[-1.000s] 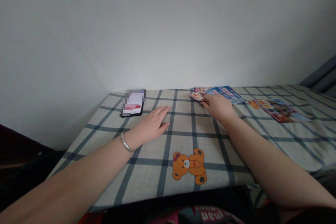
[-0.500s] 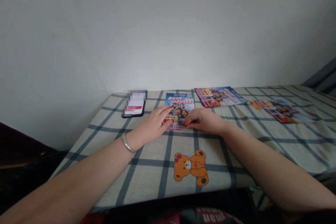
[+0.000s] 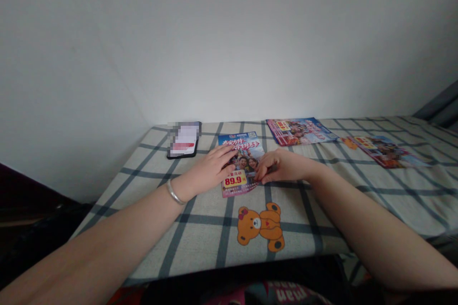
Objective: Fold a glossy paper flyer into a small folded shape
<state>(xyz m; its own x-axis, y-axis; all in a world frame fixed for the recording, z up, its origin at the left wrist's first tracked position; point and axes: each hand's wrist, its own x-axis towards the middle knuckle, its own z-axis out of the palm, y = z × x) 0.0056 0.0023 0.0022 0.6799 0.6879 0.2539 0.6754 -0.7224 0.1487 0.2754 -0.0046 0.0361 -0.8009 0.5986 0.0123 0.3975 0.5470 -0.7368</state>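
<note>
A colourful printed flyer (image 3: 246, 152) lies on the checked tablecloth in front of me, tilted slightly, with a yellow "89.9" price box near its lower edge. My left hand (image 3: 213, 167), a silver bangle on its wrist, rests on the flyer's left side with fingers stretched out. At the flyer's right edge, the fingers of my right hand (image 3: 277, 166) are closed in a pinch on the paper. Part of the flyer's left side is covered by my left fingers.
A phone (image 3: 184, 140) with a lit screen lies at the left. A stack of similar flyers (image 3: 300, 131) sits by the wall, and more flyers (image 3: 390, 151) lie farther right. The tablecloth (image 3: 200, 243) bears a printed bear near the front edge.
The flyer between my hands has shifted toward me and turned a little, showing more of its lower part. My right hand has moved slightly toward me with its edge.
</note>
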